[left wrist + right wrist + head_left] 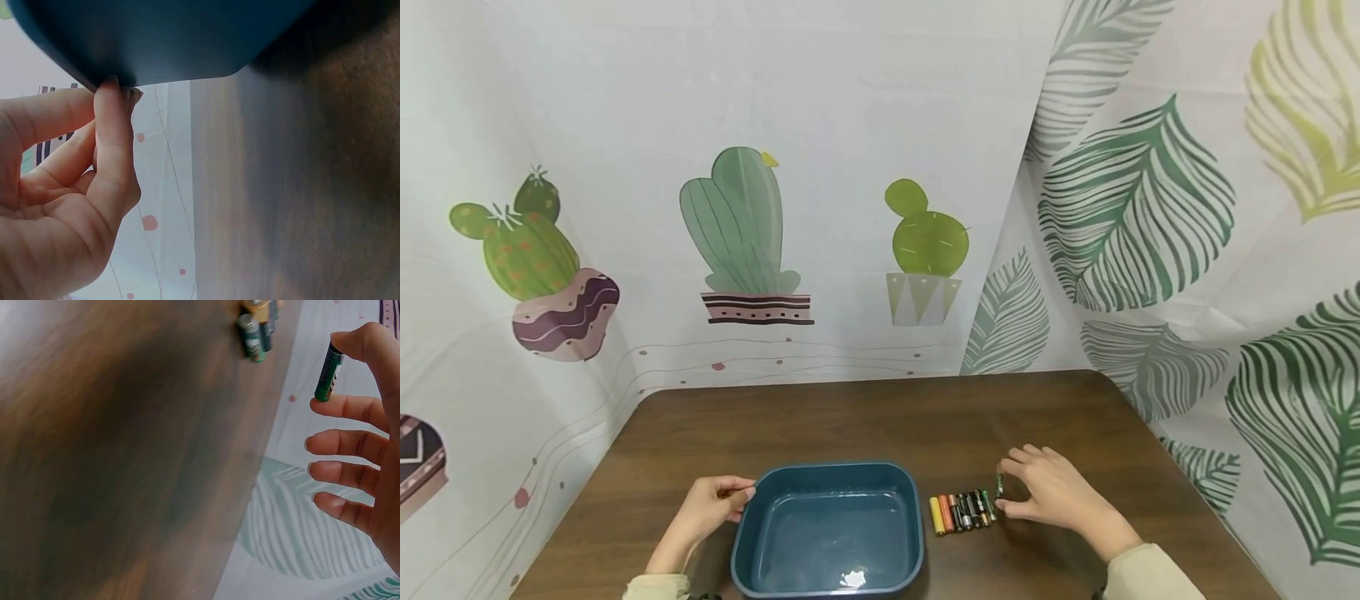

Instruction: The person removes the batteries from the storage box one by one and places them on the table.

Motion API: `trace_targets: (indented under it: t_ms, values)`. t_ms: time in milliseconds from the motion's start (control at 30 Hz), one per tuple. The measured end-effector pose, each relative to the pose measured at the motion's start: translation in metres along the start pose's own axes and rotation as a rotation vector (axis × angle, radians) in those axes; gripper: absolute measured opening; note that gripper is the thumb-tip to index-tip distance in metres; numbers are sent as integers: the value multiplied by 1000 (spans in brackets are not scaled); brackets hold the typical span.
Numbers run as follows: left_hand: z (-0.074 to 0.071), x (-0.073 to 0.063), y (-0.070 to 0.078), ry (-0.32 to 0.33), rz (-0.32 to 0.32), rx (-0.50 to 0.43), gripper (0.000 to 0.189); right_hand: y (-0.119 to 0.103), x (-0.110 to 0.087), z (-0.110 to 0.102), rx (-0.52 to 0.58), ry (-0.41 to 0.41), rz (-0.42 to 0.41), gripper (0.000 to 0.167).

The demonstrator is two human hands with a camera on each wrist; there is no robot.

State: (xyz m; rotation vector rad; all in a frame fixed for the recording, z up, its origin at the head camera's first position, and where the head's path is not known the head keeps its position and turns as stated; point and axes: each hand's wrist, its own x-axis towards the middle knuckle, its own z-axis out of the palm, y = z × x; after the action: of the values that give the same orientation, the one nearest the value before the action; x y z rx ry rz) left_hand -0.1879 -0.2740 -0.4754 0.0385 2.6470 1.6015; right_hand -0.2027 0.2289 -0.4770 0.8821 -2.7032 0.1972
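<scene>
My right hand (1051, 490) pinches a dark green battery (329, 374) by its two ends between thumb and index finger. The other fingers (340, 442) of that hand are spread apart below it in the right wrist view. Just left of the held battery, a row of several batteries (962, 511) lies side by side on the table, from yellow and orange through black to green. At the upper left corner of an empty blue rectangular basin (917, 533), my left hand (703, 508) pinches the rim between thumb and fingers.
A brown wooden table (850, 417) carries everything. Behind it hangs a white cloth (850, 100) printed with cacti, and leaf-printed cloth (1217, 325) hangs along the right side. The basin stands left of the battery row.
</scene>
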Motion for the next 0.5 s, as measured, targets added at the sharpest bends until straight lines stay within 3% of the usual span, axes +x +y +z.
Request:
trace_targets:
  t_ms: [267,500]
  values:
    - [0,0,1,7,-3,-4,22,8,-7,11,94,-96,-13,39]
    - [0,-1,3,6,-9,-9,22,10,-4,17,86,-139,-41,38]
